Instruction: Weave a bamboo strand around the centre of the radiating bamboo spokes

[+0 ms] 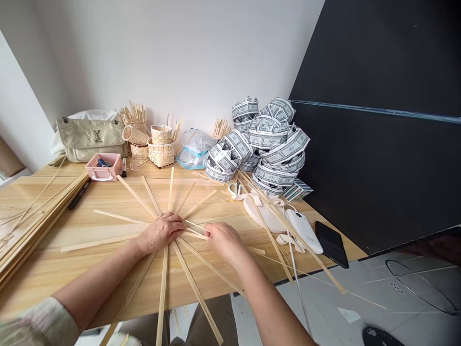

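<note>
Head view — left hand (160, 233), right hand (223, 241) pressing bamboo (197, 293)

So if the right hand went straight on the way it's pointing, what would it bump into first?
The right hand would probably meet the thin bamboo strip just past its fingertips, then the left hand. Depth is hard to judge here, though.
</note>
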`<action>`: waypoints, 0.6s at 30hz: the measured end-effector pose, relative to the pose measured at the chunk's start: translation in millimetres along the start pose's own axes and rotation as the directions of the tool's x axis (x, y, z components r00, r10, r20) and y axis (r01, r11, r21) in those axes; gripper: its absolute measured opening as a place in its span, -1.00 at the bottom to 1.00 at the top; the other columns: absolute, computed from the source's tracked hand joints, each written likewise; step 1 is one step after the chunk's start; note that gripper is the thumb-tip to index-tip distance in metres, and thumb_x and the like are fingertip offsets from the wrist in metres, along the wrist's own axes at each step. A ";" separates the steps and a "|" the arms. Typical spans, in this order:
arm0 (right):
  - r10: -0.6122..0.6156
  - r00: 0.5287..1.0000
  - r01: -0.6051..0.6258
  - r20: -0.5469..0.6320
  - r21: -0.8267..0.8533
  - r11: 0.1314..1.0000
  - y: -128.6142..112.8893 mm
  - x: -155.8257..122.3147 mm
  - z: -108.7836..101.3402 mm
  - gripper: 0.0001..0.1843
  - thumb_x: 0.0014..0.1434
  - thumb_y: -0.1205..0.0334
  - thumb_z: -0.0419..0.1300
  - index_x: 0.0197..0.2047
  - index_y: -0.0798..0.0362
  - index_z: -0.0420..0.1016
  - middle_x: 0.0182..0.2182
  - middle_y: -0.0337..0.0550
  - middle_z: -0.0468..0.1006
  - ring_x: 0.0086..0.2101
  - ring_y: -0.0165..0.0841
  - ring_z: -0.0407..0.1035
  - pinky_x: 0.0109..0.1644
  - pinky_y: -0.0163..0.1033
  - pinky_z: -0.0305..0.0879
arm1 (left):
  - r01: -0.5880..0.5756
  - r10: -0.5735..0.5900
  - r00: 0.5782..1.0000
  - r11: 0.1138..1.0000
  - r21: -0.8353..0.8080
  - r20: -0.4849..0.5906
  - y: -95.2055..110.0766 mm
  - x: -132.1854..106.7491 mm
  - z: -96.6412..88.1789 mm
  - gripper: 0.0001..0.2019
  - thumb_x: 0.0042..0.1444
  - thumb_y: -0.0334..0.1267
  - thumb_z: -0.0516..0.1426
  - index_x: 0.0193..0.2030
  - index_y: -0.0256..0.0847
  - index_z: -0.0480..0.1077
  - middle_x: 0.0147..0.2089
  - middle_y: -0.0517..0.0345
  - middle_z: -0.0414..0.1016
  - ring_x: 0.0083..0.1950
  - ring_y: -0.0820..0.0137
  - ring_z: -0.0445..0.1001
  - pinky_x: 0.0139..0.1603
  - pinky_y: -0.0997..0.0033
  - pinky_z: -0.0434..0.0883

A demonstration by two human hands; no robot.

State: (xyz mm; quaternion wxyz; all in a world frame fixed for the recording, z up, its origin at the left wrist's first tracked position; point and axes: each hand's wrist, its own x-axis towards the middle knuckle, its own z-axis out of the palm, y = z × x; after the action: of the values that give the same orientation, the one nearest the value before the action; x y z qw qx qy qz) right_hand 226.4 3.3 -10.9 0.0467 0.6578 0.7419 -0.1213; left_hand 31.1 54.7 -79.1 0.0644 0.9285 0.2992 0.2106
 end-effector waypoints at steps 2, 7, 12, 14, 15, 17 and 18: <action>-0.003 1.000 0.002 -0.022 -0.081 0.997 -4.4 -3.6 -1.6 -0.78 -0.01 0.42 -0.04 -0.37 0.02 0.40 -0.42 -0.16 0.47 -0.42 -0.39 0.32 -0.47 -0.36 -0.02 | 0.005 -0.005 1.000 1.000 0.002 0.000 1.1 0.6 -0.6 -0.79 0.15 -0.25 -0.05 -0.18 -0.15 0.37 -0.18 0.10 0.37 -0.15 0.38 0.28 -0.10 0.37 0.24; -0.005 0.999 -0.004 -0.052 -0.163 0.987 -13.7 -11.9 -6.8 -0.73 0.03 0.47 -0.08 -0.30 0.03 0.37 -0.41 -0.08 0.48 -0.37 -0.30 0.38 -0.43 -0.32 0.07 | 0.009 -0.010 1.000 0.999 0.049 0.025 4.8 2.7 -2.5 -0.78 0.14 -0.18 -0.05 -0.21 -0.17 0.37 -0.21 0.09 0.37 -0.17 0.36 0.28 -0.15 0.36 0.24; 0.004 0.998 -0.014 -0.057 -0.179 0.984 -23.7 -15.8 -19.2 -0.71 0.05 0.52 -0.09 -0.28 0.07 0.37 -0.39 0.00 0.48 -0.34 -0.27 0.39 -0.39 -0.30 0.12 | 0.043 -0.056 0.996 0.986 0.164 0.071 9.2 5.7 -1.2 -0.73 0.05 -0.06 0.03 -0.28 -0.21 0.36 -0.22 0.07 0.36 -0.19 0.30 0.28 -0.20 0.30 0.24; -0.008 0.999 -0.003 -0.052 -0.194 0.981 -26.7 -16.4 -23.9 -0.70 0.05 0.54 -0.11 -0.28 0.09 0.38 -0.37 0.02 0.48 -0.33 -0.25 0.39 -0.38 -0.28 0.13 | 0.059 -0.078 0.993 0.976 0.209 0.087 11.3 7.1 -0.8 -0.74 0.04 -0.05 0.04 -0.30 -0.22 0.34 -0.22 0.08 0.35 -0.19 0.29 0.28 -0.21 0.29 0.24; -0.015 0.999 0.005 -0.048 -0.201 0.980 -27.7 -16.6 -25.8 -0.69 0.05 0.54 -0.11 -0.28 0.10 0.38 -0.36 0.03 0.48 -0.32 -0.23 0.39 -0.38 -0.27 0.14 | 0.063 -0.086 0.992 0.972 0.226 0.094 12.4 8.0 -1.0 -0.75 0.03 -0.06 0.05 -0.30 -0.22 0.34 -0.22 0.08 0.35 -0.19 0.29 0.27 -0.22 0.29 0.24; -0.020 0.999 0.013 -0.034 -0.214 0.977 -28.7 -16.7 -29.1 -0.69 0.05 0.54 -0.11 -0.28 0.10 0.39 -0.36 0.04 0.48 -0.31 -0.22 0.39 -0.38 -0.26 0.15 | 0.065 -0.095 0.990 0.966 0.252 0.107 14.8 9.7 -2.0 -0.78 0.03 -0.10 0.07 -0.31 -0.22 0.33 -0.23 0.10 0.35 -0.20 0.29 0.27 -0.23 0.30 0.23; -0.022 0.999 0.016 -0.027 -0.221 0.975 -29.0 -16.6 -30.5 -0.69 0.06 0.53 -0.10 -0.28 0.10 0.40 -0.36 0.04 0.48 -0.31 -0.22 0.39 -0.38 -0.27 0.16 | 0.063 -0.096 0.989 0.962 0.264 0.113 16.0 10.6 -2.6 -0.80 0.03 -0.12 0.07 -0.31 -0.21 0.33 -0.24 0.10 0.34 -0.20 0.29 0.28 -0.24 0.31 0.22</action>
State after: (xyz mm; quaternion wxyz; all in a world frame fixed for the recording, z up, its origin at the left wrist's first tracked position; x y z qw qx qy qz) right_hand 202.7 -8.5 25.8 0.1075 0.6432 0.7576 -0.0292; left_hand 46.2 47.9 -69.0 -0.0310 0.9274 0.3567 0.1083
